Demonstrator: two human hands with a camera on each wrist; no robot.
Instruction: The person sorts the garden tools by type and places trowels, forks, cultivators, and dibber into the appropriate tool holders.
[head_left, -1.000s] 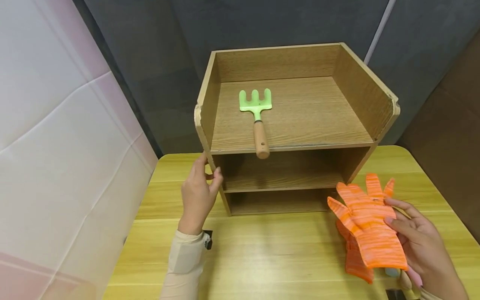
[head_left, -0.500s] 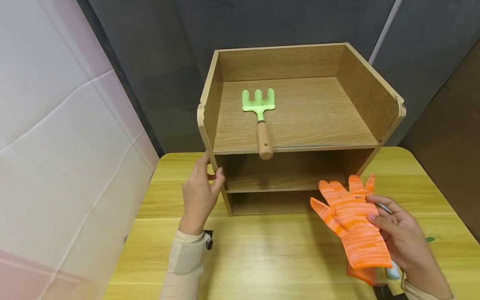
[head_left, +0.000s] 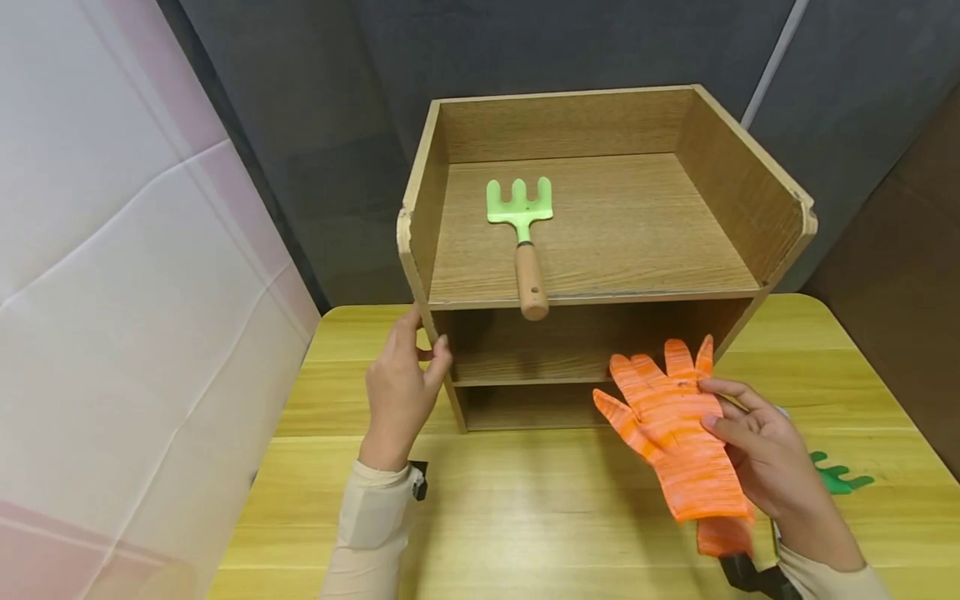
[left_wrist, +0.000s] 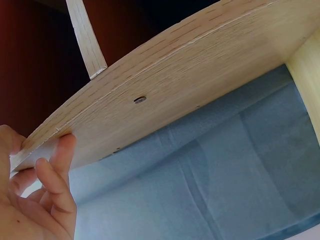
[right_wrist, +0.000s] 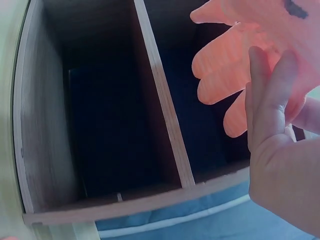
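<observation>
My right hand (head_left: pixel 772 467) pinches an orange knit glove (head_left: pixel 675 433) by its side, thumb in front and fingers behind. In the head view the glove hangs in front of the shelf's right part, its fingers pointing up. A second orange piece (head_left: pixel 724 536) shows below its cuff. My left hand (head_left: pixel 401 387) grips the left side panel of the wooden shelf (head_left: pixel 600 296) near its front edge. The left wrist view shows that hand (left_wrist: pixel 40 195) with its fingers against the panel's outer face (left_wrist: pixel 165 95). The right wrist view has the glove (right_wrist: pixel 225 60) before the compartments.
On the shelf's top lies a hand fork (head_left: pixel 521 208) with green tines, its wooden handle jutting over the front edge. A green pronged thing (head_left: pixel 836 475) lies on the wooden table (head_left: pixel 525 517) beyond my right wrist. Dark panels (head_left: pixel 337 167) stand behind the shelf.
My right hand has moved left with the orange glove, towards the shelf's front. The green pronged thing on the table has come into sight. My left hand keeps its grip on the side panel.
</observation>
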